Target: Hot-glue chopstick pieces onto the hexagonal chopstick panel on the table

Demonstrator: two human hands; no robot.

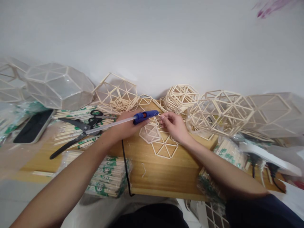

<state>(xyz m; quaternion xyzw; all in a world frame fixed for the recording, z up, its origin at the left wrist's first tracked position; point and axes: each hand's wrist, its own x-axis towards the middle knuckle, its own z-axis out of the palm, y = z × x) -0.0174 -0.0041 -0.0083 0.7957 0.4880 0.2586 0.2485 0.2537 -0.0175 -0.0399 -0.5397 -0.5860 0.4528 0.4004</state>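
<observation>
A blue glue gun (145, 116) with a long clear glue stick in its back is gripped in my left hand (129, 124), its nozzle pointing right. Close to that nozzle, my right hand (173, 124) pinches something small at a stick frame; the fingertips are pressed together and the piece is too small to make out. Just below the hands lie a flat hexagonal stick frame with spokes (164, 145) and a hexagon covered in translucent film (149, 133), both on the wooden board (166, 174).
Stacked stick hexagons (181, 98) and stick domes (222, 110) stand along the wall. A film-covered dome (60, 85), black scissors (82, 128) and a phone (34, 126) are left. Packaged chopsticks (108, 175) lie in front; a power strip (269, 158) is right.
</observation>
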